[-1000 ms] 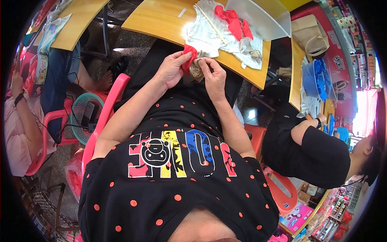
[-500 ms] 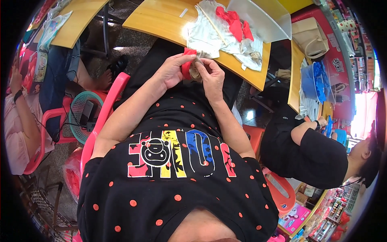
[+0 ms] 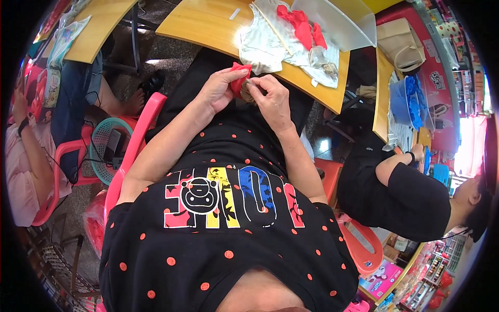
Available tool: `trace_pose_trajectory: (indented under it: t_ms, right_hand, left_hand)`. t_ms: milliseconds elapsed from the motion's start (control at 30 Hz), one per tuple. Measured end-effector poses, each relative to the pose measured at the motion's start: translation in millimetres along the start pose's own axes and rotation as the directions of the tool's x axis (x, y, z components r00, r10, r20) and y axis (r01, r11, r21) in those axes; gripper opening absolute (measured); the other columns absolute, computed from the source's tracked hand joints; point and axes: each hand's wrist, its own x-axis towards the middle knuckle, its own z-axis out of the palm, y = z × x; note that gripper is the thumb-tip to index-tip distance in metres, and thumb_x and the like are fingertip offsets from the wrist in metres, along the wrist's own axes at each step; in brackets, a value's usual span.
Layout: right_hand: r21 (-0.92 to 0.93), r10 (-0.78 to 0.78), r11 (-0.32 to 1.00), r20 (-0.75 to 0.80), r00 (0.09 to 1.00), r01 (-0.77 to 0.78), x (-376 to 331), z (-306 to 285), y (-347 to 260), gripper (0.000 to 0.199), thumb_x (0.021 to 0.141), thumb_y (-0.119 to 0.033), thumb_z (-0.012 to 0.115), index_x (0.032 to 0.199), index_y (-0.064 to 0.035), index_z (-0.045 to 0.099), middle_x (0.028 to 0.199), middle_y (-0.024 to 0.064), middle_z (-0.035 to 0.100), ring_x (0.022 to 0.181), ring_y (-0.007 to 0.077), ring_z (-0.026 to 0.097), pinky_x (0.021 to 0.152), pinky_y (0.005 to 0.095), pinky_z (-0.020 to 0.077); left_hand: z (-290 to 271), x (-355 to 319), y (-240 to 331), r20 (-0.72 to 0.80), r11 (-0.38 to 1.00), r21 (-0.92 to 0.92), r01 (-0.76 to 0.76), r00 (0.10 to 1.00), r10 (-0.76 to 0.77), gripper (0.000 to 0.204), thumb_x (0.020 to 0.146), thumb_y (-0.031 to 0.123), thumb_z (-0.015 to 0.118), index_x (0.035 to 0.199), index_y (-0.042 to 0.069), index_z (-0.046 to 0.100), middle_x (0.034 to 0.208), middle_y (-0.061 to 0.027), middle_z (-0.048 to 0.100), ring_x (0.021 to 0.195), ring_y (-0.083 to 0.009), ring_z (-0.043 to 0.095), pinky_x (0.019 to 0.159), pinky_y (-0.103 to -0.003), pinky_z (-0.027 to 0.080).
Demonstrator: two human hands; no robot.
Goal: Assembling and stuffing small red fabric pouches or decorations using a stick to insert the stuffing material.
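Above my lap, my left hand [image 3: 218, 91] grips a small piece of red cloth [image 3: 237, 86]. A brownish, crumpled wad [image 3: 247, 93] shows at the cloth's right side. The fingertips of my right hand [image 3: 272, 99] are pinched together at that wad; what exactly lies between them is too small to make out. Beyond my hands, a white cloth [image 3: 260, 44] covers part of the wooden table [image 3: 202, 23]. More red cloth pieces [image 3: 301, 30] and a thin wooden stick [image 3: 271, 27] lie on it, beside a small clear bag [image 3: 317, 54].
A clear plastic bin [image 3: 343, 23] stands at the table's far right. To the right, a person in black [image 3: 400, 192] sits near a blue tub [image 3: 403, 106] and a beige bag [image 3: 400, 44]. Another person [image 3: 36, 156] sits at left, near a green basket [image 3: 101, 145].
My right hand has shifted slightly, its fingers now pinching lower on the brownish wad. The red cloth has tilted a little in my left hand. The person at right has moved an arm slightly.
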Motion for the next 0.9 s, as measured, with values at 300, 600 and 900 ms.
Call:
trace_pose_trajectory:
  t_ms: [300,600,900]
  right_hand:
    - [-0.145,0.042,0.989,0.041,0.998,-0.035,-1,2,7,0.012,0.077,-0.010,0.065,0.081,0.0011,0.066,0.072,0.0161,0.060,0.067,0.0298,0.060,0.062,0.0366,0.0477]
    - [-0.153,0.053,0.987,0.091,0.994,-0.038,-1,4,15,0.014,0.076,-0.012,0.064,0.075,0.0015,0.064,0.071,0.0173,0.060,0.066,0.0312,0.061,0.061,0.0380,0.0474]
    - [-0.043,0.072,0.996,-0.173,0.982,-0.081,-1,15,16,0.010,0.078,-0.007,0.067,0.080,0.0024,0.063,0.070,0.0093,0.064,0.061,0.0132,0.062,0.057,0.0250,0.0477]
  left_hand:
    - [3,0,-5,-0.050,0.993,0.117,-0.030,0.998,0.036,0.021,0.081,0.011,0.068,0.099,0.002,0.063,0.088,-0.0056,0.065,0.080,-0.0131,0.061,0.073,-0.027,0.048]
    - [2,1,-8,0.013,0.950,0.303,-0.072,0.997,0.071,0.020,0.080,0.012,0.069,0.096,0.001,0.066,0.086,-0.0050,0.065,0.076,-0.0102,0.058,0.068,-0.023,0.046]
    - [10,-3,-6,0.049,0.983,0.166,-0.077,0.996,0.070,0.019,0.086,0.015,0.063,0.102,0.004,0.064,0.089,-0.0029,0.065,0.076,-0.0087,0.059,0.067,-0.024,0.047]
